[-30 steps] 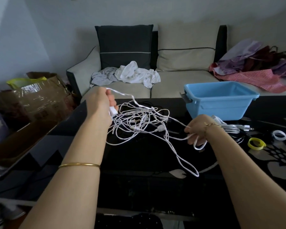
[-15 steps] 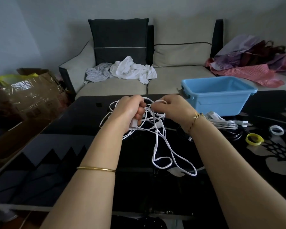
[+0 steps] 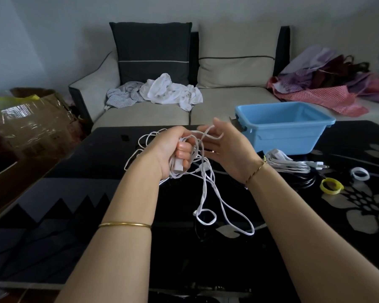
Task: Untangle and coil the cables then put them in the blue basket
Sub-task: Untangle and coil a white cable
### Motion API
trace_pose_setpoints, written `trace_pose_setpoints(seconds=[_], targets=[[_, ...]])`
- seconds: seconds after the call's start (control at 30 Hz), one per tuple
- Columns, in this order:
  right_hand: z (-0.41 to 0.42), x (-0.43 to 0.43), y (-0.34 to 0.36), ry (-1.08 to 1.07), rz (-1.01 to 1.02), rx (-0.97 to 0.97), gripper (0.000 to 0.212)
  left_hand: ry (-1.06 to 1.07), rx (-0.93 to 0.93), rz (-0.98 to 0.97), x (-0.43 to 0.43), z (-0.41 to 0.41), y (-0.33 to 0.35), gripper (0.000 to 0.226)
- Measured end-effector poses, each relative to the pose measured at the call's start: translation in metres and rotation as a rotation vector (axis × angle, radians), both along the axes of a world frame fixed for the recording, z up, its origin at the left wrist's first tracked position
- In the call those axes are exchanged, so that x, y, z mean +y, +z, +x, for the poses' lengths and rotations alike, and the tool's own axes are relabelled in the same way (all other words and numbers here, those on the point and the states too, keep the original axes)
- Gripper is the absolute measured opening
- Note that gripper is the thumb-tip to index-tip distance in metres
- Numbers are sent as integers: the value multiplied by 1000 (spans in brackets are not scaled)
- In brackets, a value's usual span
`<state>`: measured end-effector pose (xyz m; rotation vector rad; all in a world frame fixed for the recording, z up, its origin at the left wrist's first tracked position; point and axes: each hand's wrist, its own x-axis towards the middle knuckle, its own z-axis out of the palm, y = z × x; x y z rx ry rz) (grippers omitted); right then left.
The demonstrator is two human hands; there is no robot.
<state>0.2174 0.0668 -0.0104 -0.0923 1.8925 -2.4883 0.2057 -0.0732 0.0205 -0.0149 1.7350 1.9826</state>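
My left hand grips a bunch of tangled white cable with a white plug block poking out below its fingers. Loops of that cable hang down onto the black table. My right hand is close beside the left, fingers spread, with a strand of the cable running over its fingertips. The blue basket stands behind my right hand, and I see nothing in it. A second white cable bundle with a plug lies on the table in front of the basket. A black cable lies under it.
A yellow ring and a white ring lie on the table at the right. A sofa with cushions and clothes stands behind the table. A cardboard box wrapped in tape sits at the left.
Both hands came together over the table with the cable gathered up. My right hand has since opened its fingers, with a strand draped across them.
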Motion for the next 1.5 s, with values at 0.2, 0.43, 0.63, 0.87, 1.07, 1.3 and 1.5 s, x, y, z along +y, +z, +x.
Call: trace_pose_setpoints(seconds=[0.2, 0.43, 0.63, 0.87, 1.07, 1.3, 1.5], targets=[[3, -11, -6, -115, 250, 241, 37, 19, 6, 39, 3, 3, -1, 34], [1, 1, -12, -152, 12, 40, 15, -184, -178, 588, -13, 5, -2, 15], [7, 19, -19, -111, 117, -182, 17, -54, -167, 929, -24, -1, -3, 29], [21, 3, -7, 257, 742, -121, 30, 252, -40, 1136, -23, -9, -8, 35], [40, -2, 9, 543, 847, -62, 60, 488, 136, 981, -25, -17, -10, 37], [48, 5, 29, 364, 936, 152, 12, 516, 577, 58, -4, -5, -17, 24], [36, 25, 30, -157, 979, 298, 10, 137, 879, -600, 6, 9, -9, 21]])
